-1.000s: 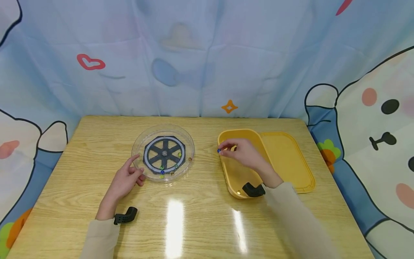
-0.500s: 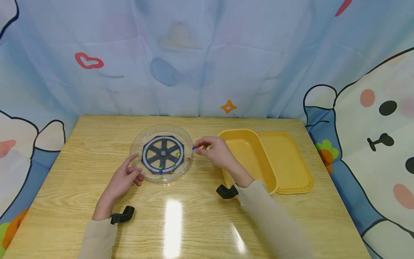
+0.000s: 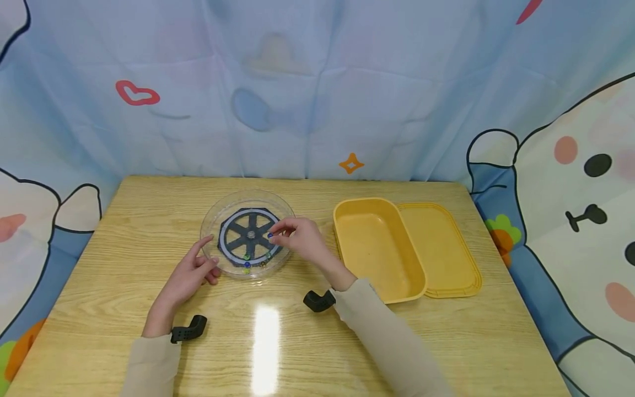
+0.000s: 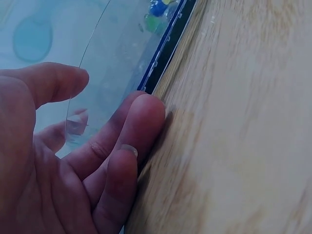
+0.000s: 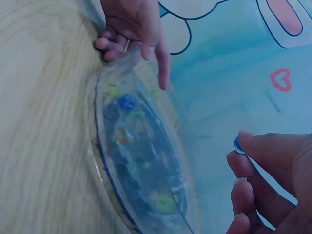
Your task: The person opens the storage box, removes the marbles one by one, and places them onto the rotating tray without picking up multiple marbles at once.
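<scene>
My right hand [image 3: 304, 239] pinches a blue marble [image 3: 270, 235] between thumb and index finger, above the right part of a clear round dish [image 3: 258, 196]. In the right wrist view, that marble [image 5: 238, 145] shows at the fingertips, apart from the dish. My left hand [image 3: 190, 270] holds the dish's near left edge. Its thumb [image 4: 68, 80] and index finger reach over the rim, while the other fingers curl against the outside near the table. A dark six-spoked wheel pattern [image 3: 252, 255] shows through the dish. Several marbles lie inside, among them another blue marble [image 3: 247, 264].
A yellow box [image 3: 379, 248] stands open right of the dish. Its yellow lid [image 3: 446, 253] lies flat beside it on the wooden table [image 3: 223, 353]. A printed curtain [image 3: 297, 110] hangs behind the table. Black wrist mounts [image 3: 319, 301] stick out under the sleeves.
My right hand has moved left from the yellow box to over the clear dish, carrying the blue marble. My left hand has stayed at the dish's edge.
</scene>
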`<state>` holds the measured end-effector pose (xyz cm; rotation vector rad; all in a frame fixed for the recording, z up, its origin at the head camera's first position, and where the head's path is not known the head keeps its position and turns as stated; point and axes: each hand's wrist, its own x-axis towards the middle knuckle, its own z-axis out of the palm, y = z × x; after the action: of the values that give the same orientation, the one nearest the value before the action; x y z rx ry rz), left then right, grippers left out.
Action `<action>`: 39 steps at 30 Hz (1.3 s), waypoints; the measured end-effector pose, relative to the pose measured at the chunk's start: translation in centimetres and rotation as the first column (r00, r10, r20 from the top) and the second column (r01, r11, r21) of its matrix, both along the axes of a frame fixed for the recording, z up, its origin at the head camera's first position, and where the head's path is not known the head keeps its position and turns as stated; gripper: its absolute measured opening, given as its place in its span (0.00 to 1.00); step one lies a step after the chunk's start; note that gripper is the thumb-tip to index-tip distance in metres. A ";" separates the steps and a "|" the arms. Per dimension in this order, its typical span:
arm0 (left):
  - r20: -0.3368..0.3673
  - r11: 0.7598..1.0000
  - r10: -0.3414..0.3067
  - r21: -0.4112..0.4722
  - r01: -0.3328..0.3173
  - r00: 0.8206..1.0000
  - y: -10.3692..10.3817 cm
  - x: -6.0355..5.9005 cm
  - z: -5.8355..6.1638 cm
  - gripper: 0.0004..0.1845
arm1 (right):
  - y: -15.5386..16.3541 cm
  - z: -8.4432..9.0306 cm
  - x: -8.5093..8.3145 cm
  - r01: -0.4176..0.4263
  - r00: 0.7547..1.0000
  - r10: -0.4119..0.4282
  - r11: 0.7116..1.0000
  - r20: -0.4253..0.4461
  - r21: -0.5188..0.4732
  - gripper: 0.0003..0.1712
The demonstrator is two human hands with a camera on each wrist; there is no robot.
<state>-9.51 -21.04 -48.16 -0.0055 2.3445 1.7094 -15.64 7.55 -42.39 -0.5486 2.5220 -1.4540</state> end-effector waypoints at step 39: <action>0.005 1.000 0.022 -0.002 -0.022 1.000 0.2 0.0 -0.1 0.34 | 11.7 2.9 -1.2 0.103 0.994 -0.098 0.990 -0.056 0.095 0.08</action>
<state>-9.49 -20.89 -48.22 -0.0354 2.3512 1.7153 -16.84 19.26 -39.45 -0.4543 2.6803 -1.3563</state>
